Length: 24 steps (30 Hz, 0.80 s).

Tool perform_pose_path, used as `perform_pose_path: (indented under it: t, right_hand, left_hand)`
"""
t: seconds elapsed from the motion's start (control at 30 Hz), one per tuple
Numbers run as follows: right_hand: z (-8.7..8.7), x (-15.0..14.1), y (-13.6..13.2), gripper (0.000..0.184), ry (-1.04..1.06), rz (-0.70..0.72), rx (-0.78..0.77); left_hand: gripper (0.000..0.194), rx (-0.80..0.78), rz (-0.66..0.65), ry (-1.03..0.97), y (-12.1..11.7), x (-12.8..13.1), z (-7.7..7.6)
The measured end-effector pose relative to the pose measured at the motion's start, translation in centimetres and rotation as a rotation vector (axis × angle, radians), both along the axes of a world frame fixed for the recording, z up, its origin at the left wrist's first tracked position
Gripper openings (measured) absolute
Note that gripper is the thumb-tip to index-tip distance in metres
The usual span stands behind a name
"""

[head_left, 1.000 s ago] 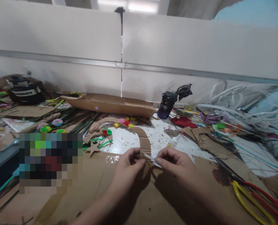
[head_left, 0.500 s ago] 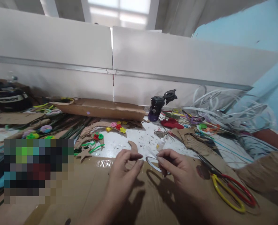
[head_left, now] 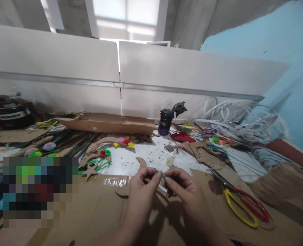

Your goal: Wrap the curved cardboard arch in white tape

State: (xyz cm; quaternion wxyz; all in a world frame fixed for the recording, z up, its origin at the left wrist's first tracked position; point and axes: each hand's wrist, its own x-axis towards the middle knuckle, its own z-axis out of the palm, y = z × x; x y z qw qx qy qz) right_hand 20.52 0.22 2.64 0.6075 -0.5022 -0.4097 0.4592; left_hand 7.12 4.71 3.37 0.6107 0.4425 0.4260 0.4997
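My left hand (head_left: pixel 142 186) and my right hand (head_left: pixel 183 189) meet fingertip to fingertip above a big cardboard sheet (head_left: pixel 95 212). The left thumb and forefinger pinch a brown curved cardboard piece (head_left: pixel 141 161); its pointed tip sticks up behind the hand and its other end shows lower left. The right fingers are closed on a thin clear strip (head_left: pixel 163 188) that loops down beneath the fingertips. A small white glue bottle (head_left: pixel 170 159) lies just beyond the hands.
Scissors with red and yellow handles (head_left: pixel 243 206) lie at the right. A dark bottle (head_left: pixel 165 122), a long cardboard box (head_left: pixel 107 123), foam flowers (head_left: pixel 126 141), green stems (head_left: pixel 82 145), white cords (head_left: pixel 243 116) and a roll of brown fibre (head_left: pixel 282 177) crowd the table. White panels stand behind.
The view has tilted up and swung right. My hands have come together until the fingertips touch. The clear strip, held out as an open loop half a second ago, now hangs under the fingers.
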Motion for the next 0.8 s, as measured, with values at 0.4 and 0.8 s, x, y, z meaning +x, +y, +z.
perform_pose_path:
  t: [0.4, 0.8]
  right_hand:
    - [-0.5, 8.9, -4.6, 0.030, -0.603, -0.237, 0.050]
    - [-3.1, 20.8, -8.6, 0.049, -1.361, -0.346, -0.487]
  left_hand:
    - [0.038, 0.204, -0.279, 0.365, 2.3, -2.6, 2.3]
    - [0.025, 0.417, -0.558, 0.592, 2.7, -2.0, 3.5]
